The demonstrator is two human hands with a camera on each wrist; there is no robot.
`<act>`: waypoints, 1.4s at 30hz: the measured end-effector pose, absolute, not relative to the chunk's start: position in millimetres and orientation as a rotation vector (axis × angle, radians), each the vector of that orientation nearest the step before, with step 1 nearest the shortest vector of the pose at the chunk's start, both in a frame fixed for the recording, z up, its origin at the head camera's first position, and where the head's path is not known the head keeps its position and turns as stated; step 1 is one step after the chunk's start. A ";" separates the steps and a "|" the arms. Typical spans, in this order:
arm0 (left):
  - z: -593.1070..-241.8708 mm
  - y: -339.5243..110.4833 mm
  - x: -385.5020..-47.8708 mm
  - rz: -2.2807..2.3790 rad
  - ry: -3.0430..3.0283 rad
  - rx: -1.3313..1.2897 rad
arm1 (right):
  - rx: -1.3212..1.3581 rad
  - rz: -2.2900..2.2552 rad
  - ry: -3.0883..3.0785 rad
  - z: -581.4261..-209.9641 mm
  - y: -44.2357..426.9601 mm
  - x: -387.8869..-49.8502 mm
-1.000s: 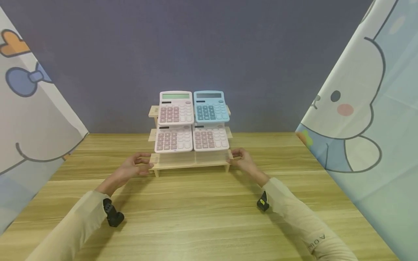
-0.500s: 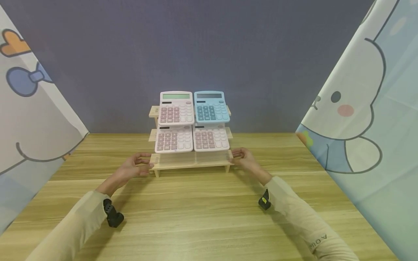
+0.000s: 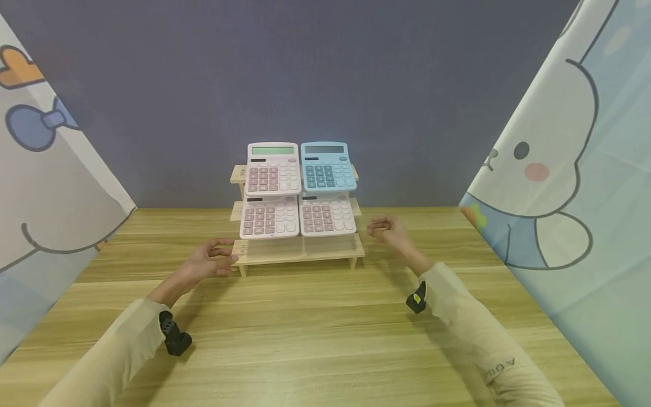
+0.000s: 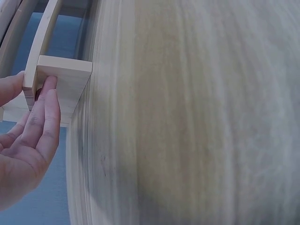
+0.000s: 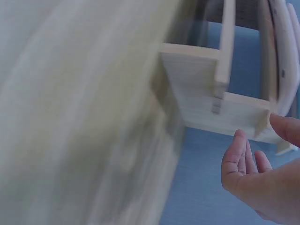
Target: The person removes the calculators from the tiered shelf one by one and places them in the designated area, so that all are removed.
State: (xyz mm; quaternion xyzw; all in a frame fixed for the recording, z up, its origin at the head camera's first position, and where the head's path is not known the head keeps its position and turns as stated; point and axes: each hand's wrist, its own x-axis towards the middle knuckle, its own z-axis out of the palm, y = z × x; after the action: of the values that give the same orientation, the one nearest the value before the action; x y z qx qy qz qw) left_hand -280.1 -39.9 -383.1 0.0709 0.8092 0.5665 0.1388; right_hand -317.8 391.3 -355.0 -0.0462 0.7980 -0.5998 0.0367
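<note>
A three-tiered wooden display rack (image 3: 300,258) stands on the table. Its top tier bears a white calculator with pink keys (image 3: 273,169) on the left and a blue calculator (image 3: 328,167) on the right. Below them lean two more white calculators, the left one (image 3: 269,217) and the right one (image 3: 327,216), their upper parts hidden. At the rack's left end my left hand (image 3: 205,261) pinches the lowest board, thumb above and fingers beneath it in the left wrist view. My right hand (image 3: 394,233) hovers just off the right end, fingers loosely bent, holding nothing.
The wood-grain table (image 3: 305,333) spreads in front of the rack. A dark grey panel (image 3: 305,73) rises behind it. Printed cartoon cloths hang on the left (image 3: 56,186) and the right (image 3: 549,164). Each sleeve carries a black wrist camera.
My right hand has let go of the rack's right end and moved a little to the right and away from me. The left hand stays at the left end; the calculators have not moved.
</note>
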 end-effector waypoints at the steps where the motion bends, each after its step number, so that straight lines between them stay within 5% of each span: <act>1: -383.0 -39.8 -279.9 1.639 2.337 0.205 | -0.130 -1.854 2.443 -351.6 391.5 -318.3; 18: -385.5 -39.9 -279.6 1.664 2.328 0.192 | -0.012 -2.142 2.264 -307.3 388.9 -334.7; 42: -385.4 -39.2 -278.2 1.658 2.358 0.216 | 0.014 -2.345 2.079 -300.0 348.9 -353.7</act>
State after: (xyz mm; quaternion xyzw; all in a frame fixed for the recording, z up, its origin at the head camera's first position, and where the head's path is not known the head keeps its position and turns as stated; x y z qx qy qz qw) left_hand -278.2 -39.2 -385.4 0.0742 0.8093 0.5691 0.1250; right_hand -353.7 348.9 -300.0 0.0043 0.6634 -0.7483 0.0036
